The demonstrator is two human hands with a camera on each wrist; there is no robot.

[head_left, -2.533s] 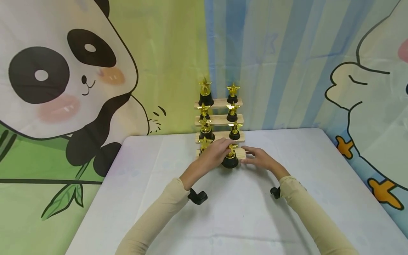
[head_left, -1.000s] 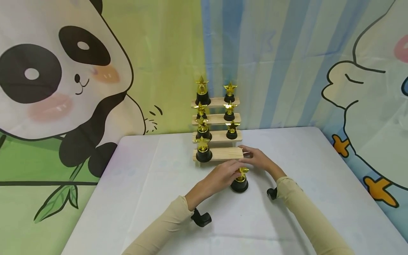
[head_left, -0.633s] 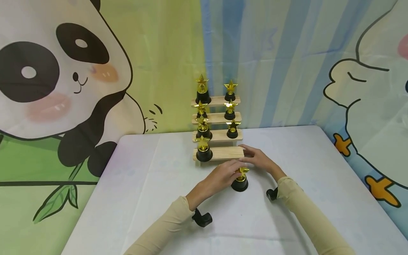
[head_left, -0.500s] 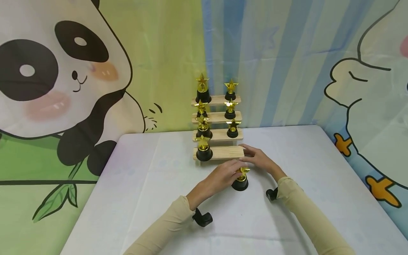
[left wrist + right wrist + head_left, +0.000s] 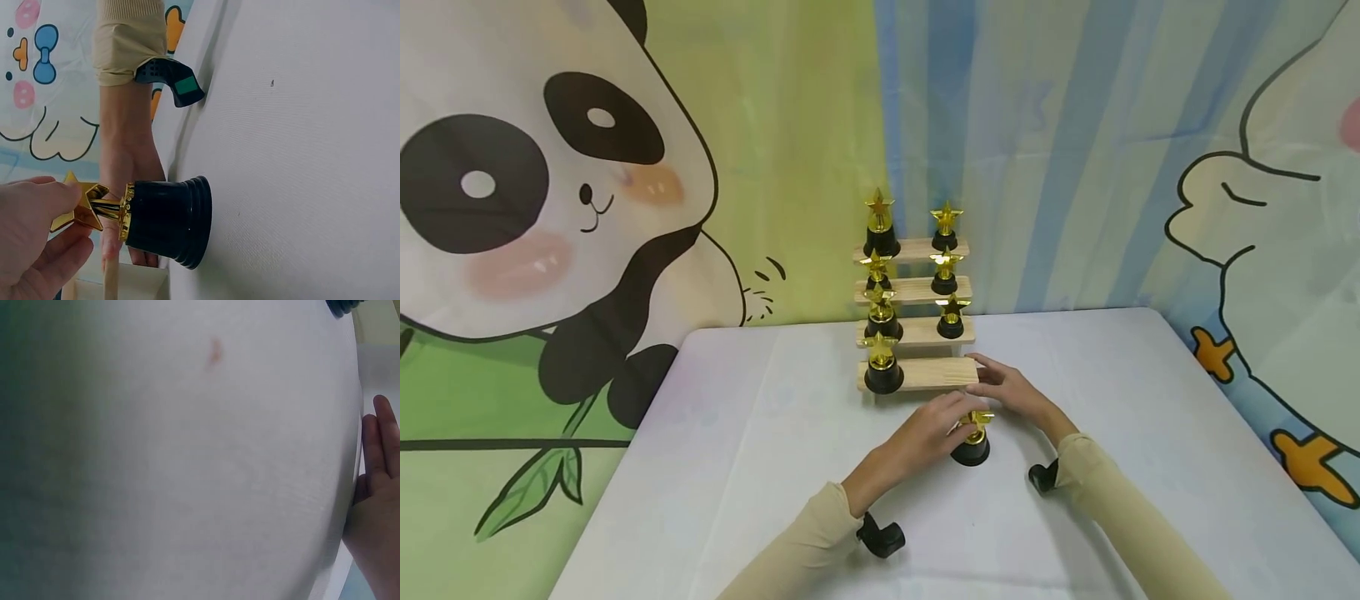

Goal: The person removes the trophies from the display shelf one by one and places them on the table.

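My left hand [image 5: 925, 431] pinches the gold star of a small trophy [image 5: 972, 451] in front of the wooden stand. In the left wrist view, thumb and fingers hold that star [image 5: 80, 203], and the black base [image 5: 169, 219] is close over the white tabletop. My right hand [image 5: 1013, 390] is at the right end of the stand's lowest step [image 5: 936, 374], fingertips against it. The right wrist view shows its fingers [image 5: 375, 447] fairly straight. On the left of the lowest step stands another star trophy [image 5: 883, 375], upright.
Higher steps of the stand [image 5: 917, 332] bear several more star trophies in two columns, such as one at the top left [image 5: 881, 237]. Behind the white table [image 5: 790, 467] hangs a printed cloth [image 5: 805, 167]. Black wrist devices [image 5: 883, 540] show below both cuffs.
My left hand has brought the trophy from the right side of the lowest step forward, down in front of the stand. The right hand has stayed by the step's end. The view has tilted slightly.
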